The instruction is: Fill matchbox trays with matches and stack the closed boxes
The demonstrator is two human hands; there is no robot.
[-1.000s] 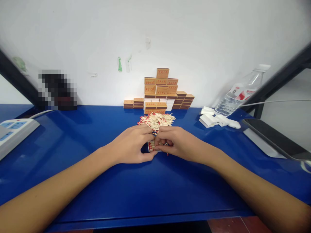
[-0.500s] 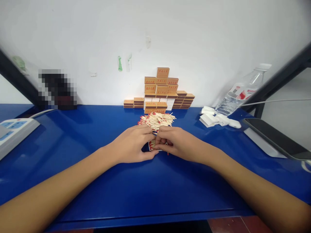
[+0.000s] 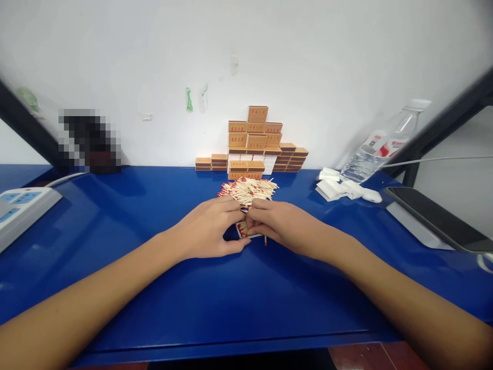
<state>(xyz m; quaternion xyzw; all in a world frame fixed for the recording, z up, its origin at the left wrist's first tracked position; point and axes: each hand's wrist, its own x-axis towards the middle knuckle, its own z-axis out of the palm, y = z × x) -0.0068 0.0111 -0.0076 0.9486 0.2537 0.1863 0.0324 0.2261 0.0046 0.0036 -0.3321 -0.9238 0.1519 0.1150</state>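
My left hand (image 3: 210, 228) and my right hand (image 3: 279, 222) meet at the middle of the blue table (image 3: 162, 298). Both are curled round a small white tray of red-tipped matches (image 3: 243, 229), which shows only partly between the fingers. A single match (image 3: 265, 240) lies on the table just under my right hand. Right behind my hands is a loose heap of matches (image 3: 248, 188). Against the wall stands a stack of tan matchboxes (image 3: 256, 144).
White empty box trays (image 3: 333, 187) lie at the right, beside a tilted plastic water bottle (image 3: 379, 149). A dark phone (image 3: 435, 218) rests on a stand at the far right. A white power strip (image 3: 21, 208) sits at the left edge.
Both hands have shifted slightly away from me with the tray. My right fingers have lifted, so the single match under them now shows clearly.
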